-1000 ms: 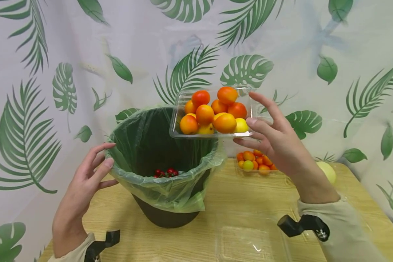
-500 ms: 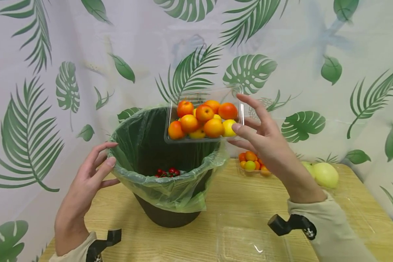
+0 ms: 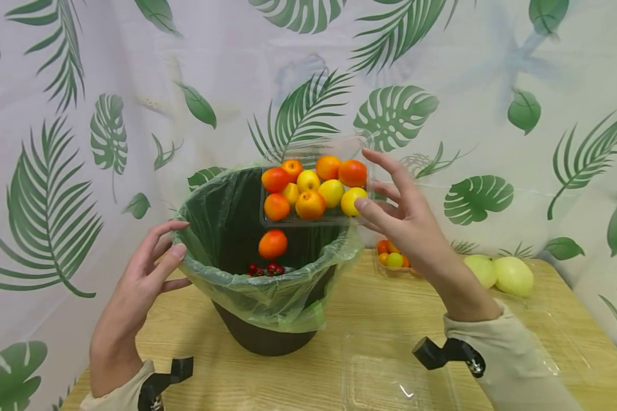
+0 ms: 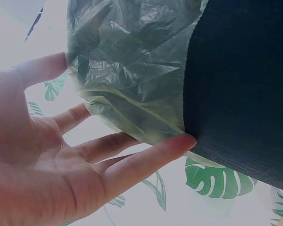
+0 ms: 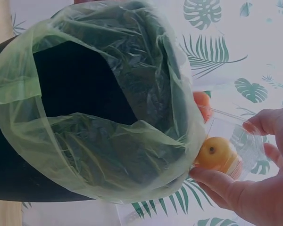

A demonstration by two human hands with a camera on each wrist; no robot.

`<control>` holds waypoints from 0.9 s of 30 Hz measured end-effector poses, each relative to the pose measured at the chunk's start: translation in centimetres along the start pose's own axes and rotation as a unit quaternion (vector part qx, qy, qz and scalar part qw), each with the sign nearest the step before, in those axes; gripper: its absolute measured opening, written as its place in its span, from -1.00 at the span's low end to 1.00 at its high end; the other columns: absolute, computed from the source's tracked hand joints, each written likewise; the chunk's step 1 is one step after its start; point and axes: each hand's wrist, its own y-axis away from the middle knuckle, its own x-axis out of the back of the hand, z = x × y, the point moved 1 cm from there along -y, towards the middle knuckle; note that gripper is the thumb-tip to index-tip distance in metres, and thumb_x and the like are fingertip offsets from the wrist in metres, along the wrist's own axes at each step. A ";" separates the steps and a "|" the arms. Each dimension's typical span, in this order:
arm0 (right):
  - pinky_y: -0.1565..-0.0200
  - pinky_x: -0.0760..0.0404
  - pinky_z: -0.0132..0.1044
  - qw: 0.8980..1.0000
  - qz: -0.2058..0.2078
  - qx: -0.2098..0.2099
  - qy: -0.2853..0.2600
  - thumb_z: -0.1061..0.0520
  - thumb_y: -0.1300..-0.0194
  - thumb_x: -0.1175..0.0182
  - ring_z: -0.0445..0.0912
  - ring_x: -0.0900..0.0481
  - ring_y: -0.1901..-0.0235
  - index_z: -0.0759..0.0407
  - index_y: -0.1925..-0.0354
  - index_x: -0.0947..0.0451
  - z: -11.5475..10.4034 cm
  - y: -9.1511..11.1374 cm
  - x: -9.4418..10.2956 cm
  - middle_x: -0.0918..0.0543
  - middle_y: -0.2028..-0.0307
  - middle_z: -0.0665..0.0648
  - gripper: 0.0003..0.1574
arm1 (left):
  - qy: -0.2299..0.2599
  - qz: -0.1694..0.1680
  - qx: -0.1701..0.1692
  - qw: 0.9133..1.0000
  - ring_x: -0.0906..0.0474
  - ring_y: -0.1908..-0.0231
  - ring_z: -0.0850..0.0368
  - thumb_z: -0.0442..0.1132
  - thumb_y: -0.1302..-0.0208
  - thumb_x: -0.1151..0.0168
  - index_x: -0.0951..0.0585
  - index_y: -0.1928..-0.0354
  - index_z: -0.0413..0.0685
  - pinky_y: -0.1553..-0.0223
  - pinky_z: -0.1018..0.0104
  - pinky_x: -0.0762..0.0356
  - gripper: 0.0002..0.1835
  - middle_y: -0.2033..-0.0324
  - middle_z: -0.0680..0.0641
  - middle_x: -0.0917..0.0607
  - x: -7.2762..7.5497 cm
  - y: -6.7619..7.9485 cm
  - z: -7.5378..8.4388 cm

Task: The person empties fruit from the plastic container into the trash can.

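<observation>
My right hand (image 3: pixel 408 220) grips the right side of a clear plastic tray (image 3: pixel 313 149), tilted over a black bin (image 3: pixel 269 331). Plum-sized orange-red and yellow fruits (image 3: pixel 309 204) crowd its lower edge; their exact kind is unclear. One orange-red fruit (image 3: pixel 273 244) is in mid-air below the tray, over the bin's mouth. A green bag (image 3: pixel 267 302) lines the bin, and small dark red fruits (image 3: pixel 265 269) lie inside. My left hand (image 3: pixel 141 285) touches the bin's left side, its fingers (image 4: pixel 146 165) fairly straight against bag and wall in the left wrist view.
Another clear tray of orange and yellow fruits (image 3: pixel 393 260) stands behind my right forearm. Two pale green round fruits (image 3: pixel 514 276) sit at the back right. A clear plastic container (image 3: pixel 385 377) lies at the front of the wooden table (image 3: pixel 236 377).
The tray in my right hand has moved left over the bin and tipped forward. Fruits have shifted inside it, and one has dropped out. My left hand stays at the bin.
</observation>
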 end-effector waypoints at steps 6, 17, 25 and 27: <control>-0.10 -0.61 -0.28 0.999 -0.003 0.022 0.032 0.24 -0.52 -0.16 0.15 -0.49 -0.24 -0.23 -0.57 -0.16 0.2 -0.1 -0.5 -0.10 -0.52 -0.06 -0.18 | -0.003 0.004 -0.001 1.000 0.12 -0.55 -0.30 -0.18 -0.62 -0.01 -0.29 -0.47 0.00 0.12 0.29 -0.68 -0.53 -0.59 -0.17 0.00 0.0 0.0 0.0; -0.04 -0.66 -0.25 0.995 -0.025 0.076 0.064 0.33 -0.49 -0.14 0.10 -0.53 -0.18 -0.20 -0.56 -0.17 0.8 0.0 -1.1 -0.19 -0.49 -0.01 -0.15 | -0.009 -0.002 0.003 1.000 0.13 -0.55 -0.29 -0.17 -0.63 0.00 -0.27 -0.47 0.00 0.11 0.30 -0.68 -0.53 -0.60 -0.15 0.04 0.1 0.1 -0.1; -0.07 -0.65 -0.21 0.992 -0.035 0.097 0.074 0.33 -0.48 -0.17 0.13 -0.50 -0.25 -0.16 -0.56 -0.19 0.9 0.0 -1.3 -0.21 -0.49 0.03 -0.16 | -0.016 0.001 -0.001 1.000 0.16 -0.56 -0.28 -0.18 -0.63 0.00 -0.28 -0.48 0.01 0.12 0.30 -0.67 -0.53 -0.59 -0.14 0.02 0.1 0.0 -0.1; -0.07 -0.65 -0.20 0.991 -0.035 0.103 0.082 0.35 -0.46 -0.18 0.14 -0.49 -0.26 -0.15 -0.55 -0.20 0.9 0.0 -1.3 -0.24 -0.47 0.06 -0.15 | -0.016 0.000 0.000 1.000 0.16 -0.56 -0.29 -0.18 -0.63 0.00 -0.28 -0.48 0.01 0.11 0.31 -0.67 -0.53 -0.59 -0.15 0.02 0.1 0.0 0.0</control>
